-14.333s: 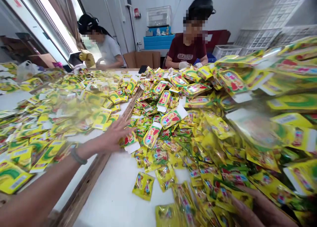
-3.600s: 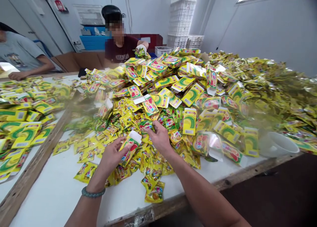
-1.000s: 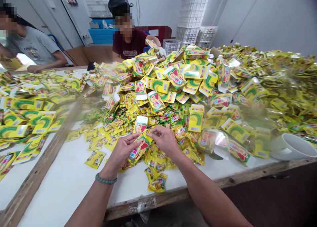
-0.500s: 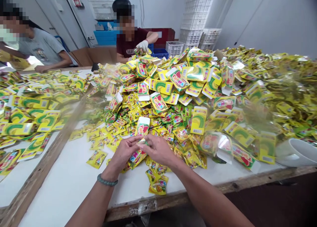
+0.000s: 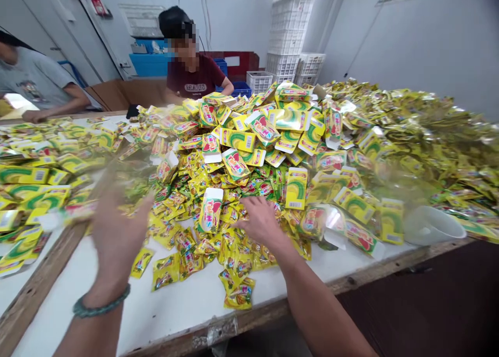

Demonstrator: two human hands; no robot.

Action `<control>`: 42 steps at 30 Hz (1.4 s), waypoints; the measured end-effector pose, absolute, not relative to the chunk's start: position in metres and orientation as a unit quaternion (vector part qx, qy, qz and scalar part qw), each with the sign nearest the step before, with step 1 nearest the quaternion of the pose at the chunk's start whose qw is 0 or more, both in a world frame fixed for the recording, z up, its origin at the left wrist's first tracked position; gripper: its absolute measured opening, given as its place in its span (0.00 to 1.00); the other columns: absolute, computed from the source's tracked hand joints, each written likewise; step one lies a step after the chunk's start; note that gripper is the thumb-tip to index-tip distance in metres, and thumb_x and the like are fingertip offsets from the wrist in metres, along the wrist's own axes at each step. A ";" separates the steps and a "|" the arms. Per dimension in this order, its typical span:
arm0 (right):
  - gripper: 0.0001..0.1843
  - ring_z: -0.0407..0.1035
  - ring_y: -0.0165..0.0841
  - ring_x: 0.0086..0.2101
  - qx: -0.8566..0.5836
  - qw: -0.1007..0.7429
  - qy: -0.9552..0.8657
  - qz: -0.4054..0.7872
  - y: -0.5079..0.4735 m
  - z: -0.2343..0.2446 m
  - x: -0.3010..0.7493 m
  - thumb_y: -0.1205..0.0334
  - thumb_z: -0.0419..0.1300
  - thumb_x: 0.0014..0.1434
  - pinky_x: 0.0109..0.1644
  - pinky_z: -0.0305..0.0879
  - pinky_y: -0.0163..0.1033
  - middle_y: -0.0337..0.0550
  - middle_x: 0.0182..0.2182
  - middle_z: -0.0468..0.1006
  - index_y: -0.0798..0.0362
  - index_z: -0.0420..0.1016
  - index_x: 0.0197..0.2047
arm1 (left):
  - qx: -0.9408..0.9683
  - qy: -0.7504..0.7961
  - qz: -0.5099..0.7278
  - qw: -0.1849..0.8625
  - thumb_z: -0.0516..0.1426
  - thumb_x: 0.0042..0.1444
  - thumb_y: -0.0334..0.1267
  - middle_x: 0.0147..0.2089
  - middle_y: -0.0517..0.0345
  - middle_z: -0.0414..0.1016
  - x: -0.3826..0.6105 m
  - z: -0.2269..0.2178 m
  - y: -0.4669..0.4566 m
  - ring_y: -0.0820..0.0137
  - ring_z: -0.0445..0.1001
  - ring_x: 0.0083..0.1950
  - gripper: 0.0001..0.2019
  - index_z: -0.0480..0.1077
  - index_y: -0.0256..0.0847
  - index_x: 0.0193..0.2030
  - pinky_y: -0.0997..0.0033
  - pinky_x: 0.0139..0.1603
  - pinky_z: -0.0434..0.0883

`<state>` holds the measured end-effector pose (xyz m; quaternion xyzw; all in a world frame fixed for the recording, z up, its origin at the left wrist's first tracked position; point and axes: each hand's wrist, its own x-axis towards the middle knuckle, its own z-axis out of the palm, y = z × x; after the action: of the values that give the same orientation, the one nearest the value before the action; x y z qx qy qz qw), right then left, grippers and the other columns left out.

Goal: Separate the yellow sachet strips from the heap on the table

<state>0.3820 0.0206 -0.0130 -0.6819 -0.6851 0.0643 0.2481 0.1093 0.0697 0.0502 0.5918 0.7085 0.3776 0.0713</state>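
Observation:
My left hand (image 5: 119,227), blurred by motion, is over the left side of the table with its fingers apart. Just left of it is a smeared small yellow and white candy box (image 5: 76,211), apparently loose from the fingers. My right hand (image 5: 259,219) reaches into the small yellow candy packets (image 5: 234,242) with its fingers spread; no held item shows, though its fingertips are partly hidden among the packets. Beside it, an upright candy box (image 5: 211,211) with a raised white flap leans among packets.
A heap of candy boxes (image 5: 237,139) rises ahead, with more packets (image 5: 413,128) piled right. A wooden strip (image 5: 47,274) divides the white table, boxes lying beyond it. A white tub (image 5: 432,227) sits by the right edge. Two co-workers (image 5: 195,79) sit across; crates (image 5: 286,35) are stacked behind.
My left hand has swung left, away from my right hand, and a box is now beside it. My right hand has opened over the packets. The view has turned slightly right.

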 end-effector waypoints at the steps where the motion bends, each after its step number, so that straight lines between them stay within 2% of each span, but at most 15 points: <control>1: 0.13 0.68 0.43 0.47 -0.676 0.213 -0.703 0.056 0.021 -0.014 0.381 0.61 0.66 0.55 0.47 0.59 0.44 0.49 0.45 0.79 0.50 0.77 0.45 | 0.611 0.705 0.342 0.112 0.56 0.52 0.63 0.58 0.40 0.72 0.128 0.042 0.068 0.45 0.70 0.57 0.36 0.66 0.36 0.58 0.49 0.56 0.67; 4: 0.07 0.71 0.38 0.41 -0.689 0.203 -0.693 0.062 0.023 -0.018 0.380 0.67 0.58 0.61 0.44 0.59 0.40 0.47 0.38 0.81 0.51 0.77 0.39 | 0.660 0.669 0.262 0.217 0.60 0.48 0.61 0.44 0.45 0.79 0.174 0.011 0.066 0.50 0.76 0.45 0.33 0.71 0.38 0.54 0.59 0.43 0.69; 8: 0.11 0.68 0.33 0.30 -0.688 0.364 -0.612 0.140 0.030 -0.022 0.381 0.62 0.52 0.65 0.33 0.57 0.35 0.41 0.27 0.75 0.52 0.72 0.33 | 0.683 0.578 0.321 0.311 0.62 0.47 0.55 0.27 0.57 0.74 0.189 -0.012 0.067 0.61 0.72 0.30 0.25 0.75 0.36 0.44 0.68 0.31 0.64; 11: 0.11 0.65 0.31 0.27 -0.619 0.505 -0.550 0.243 0.034 -0.024 0.378 0.55 0.51 0.65 0.30 0.57 0.33 0.37 0.25 0.70 0.51 0.69 0.34 | 0.682 0.540 0.333 0.364 0.63 0.47 0.53 0.25 0.61 0.72 0.182 -0.011 0.062 0.67 0.68 0.27 0.20 0.76 0.38 0.40 0.71 0.29 0.62; 13: 0.11 0.63 0.30 0.26 -0.587 0.529 -0.545 0.279 0.034 -0.023 0.377 0.55 0.52 0.64 0.30 0.57 0.32 0.36 0.24 0.67 0.51 0.67 0.33 | 0.678 0.514 0.326 0.412 0.64 0.48 0.52 0.32 0.57 0.77 0.179 -0.008 0.059 0.66 0.71 0.31 0.20 0.77 0.39 0.42 0.71 0.32 0.65; 16: 0.10 0.56 0.28 0.25 -0.602 0.456 -0.590 0.286 0.032 -0.021 0.378 0.59 0.54 0.62 0.29 0.52 0.32 0.34 0.21 0.62 0.52 0.66 0.29 | 0.647 0.482 0.326 0.493 0.65 0.48 0.52 0.44 0.51 0.80 0.178 -0.006 0.056 0.61 0.76 0.41 0.23 0.77 0.38 0.46 0.68 0.41 0.70; 21: 0.09 0.56 0.28 0.25 -0.611 0.322 -0.653 0.311 0.027 -0.013 0.377 0.63 0.58 0.61 0.29 0.48 0.32 0.33 0.21 0.63 0.53 0.69 0.28 | 0.573 0.462 0.298 0.608 0.68 0.43 0.52 0.43 0.49 0.82 0.178 -0.010 0.055 0.58 0.78 0.45 0.29 0.75 0.37 0.49 0.65 0.45 0.73; 24: 0.07 0.62 0.29 0.28 -0.612 0.345 -0.659 0.269 0.027 -0.009 0.379 0.58 0.60 0.62 0.32 0.53 0.32 0.35 0.25 0.71 0.52 0.74 0.35 | 0.493 0.466 0.292 0.674 0.71 0.39 0.50 0.43 0.51 0.83 0.180 -0.011 0.054 0.62 0.80 0.40 0.32 0.74 0.39 0.51 0.67 0.42 0.75; 27: 0.16 0.68 0.36 0.39 -0.702 0.368 -0.600 0.101 0.028 -0.007 0.389 0.53 0.59 0.63 0.42 0.59 0.37 0.48 0.41 0.78 0.55 0.74 0.48 | 0.429 0.465 0.302 0.713 0.72 0.37 0.48 0.45 0.52 0.83 0.184 -0.013 0.052 0.65 0.80 0.36 0.33 0.74 0.41 0.51 0.70 0.37 0.76; 30: 0.21 0.66 0.44 0.48 -0.784 0.280 -0.553 -0.024 0.031 -0.008 0.403 0.54 0.61 0.62 0.49 0.57 0.45 0.57 0.52 0.74 0.57 0.71 0.54 | 0.407 0.456 0.318 0.725 0.73 0.37 0.45 0.47 0.51 0.82 0.188 -0.013 0.050 0.65 0.81 0.36 0.31 0.74 0.40 0.50 0.70 0.36 0.77; 33: 0.13 0.68 0.43 0.46 -0.784 0.223 -0.578 -0.042 0.032 -0.012 0.410 0.61 0.59 0.63 0.49 0.56 0.45 0.53 0.49 0.77 0.56 0.74 0.50 | 0.397 0.460 0.331 0.722 0.73 0.36 0.45 0.45 0.50 0.82 0.187 -0.012 0.050 0.65 0.80 0.35 0.32 0.74 0.39 0.51 0.69 0.36 0.76; 35: 0.11 0.69 0.41 0.42 -0.778 0.235 -0.580 -0.058 0.032 -0.014 0.411 0.65 0.55 0.64 0.48 0.56 0.44 0.51 0.43 0.79 0.56 0.76 0.47 | 0.401 0.466 0.342 0.710 0.73 0.35 0.45 0.44 0.50 0.82 0.185 -0.013 0.049 0.65 0.80 0.34 0.33 0.75 0.38 0.51 0.70 0.35 0.76; 38: 0.16 0.70 0.40 0.39 -0.766 0.286 -0.568 -0.094 0.032 -0.016 0.413 0.69 0.49 0.66 0.46 0.58 0.42 0.52 0.39 0.80 0.59 0.75 0.50 | 0.424 0.475 0.350 0.687 0.73 0.35 0.46 0.43 0.50 0.83 0.181 -0.014 0.049 0.66 0.79 0.33 0.33 0.75 0.37 0.51 0.72 0.34 0.74; 40: 0.18 0.69 0.42 0.43 -0.754 0.305 -0.569 -0.116 0.033 -0.016 0.414 0.67 0.49 0.68 0.47 0.59 0.42 0.54 0.43 0.79 0.60 0.72 0.55 | 0.439 0.479 0.350 0.675 0.73 0.36 0.47 0.42 0.50 0.83 0.179 -0.015 0.049 0.67 0.79 0.33 0.34 0.75 0.37 0.51 0.73 0.33 0.73; 42: 0.20 0.66 0.46 0.48 -0.755 0.286 -0.576 -0.127 0.033 -0.016 0.416 0.61 0.54 0.66 0.48 0.60 0.44 0.56 0.49 0.77 0.60 0.70 0.57 | 0.443 0.481 0.353 0.669 0.73 0.35 0.48 0.44 0.49 0.82 0.179 -0.015 0.049 0.66 0.79 0.34 0.34 0.74 0.36 0.51 0.72 0.34 0.73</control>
<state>0.4160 0.0332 -0.0161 -0.7552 -0.5761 -0.1271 0.2858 0.1787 0.0487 -0.0154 0.4434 0.4807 0.3528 0.6693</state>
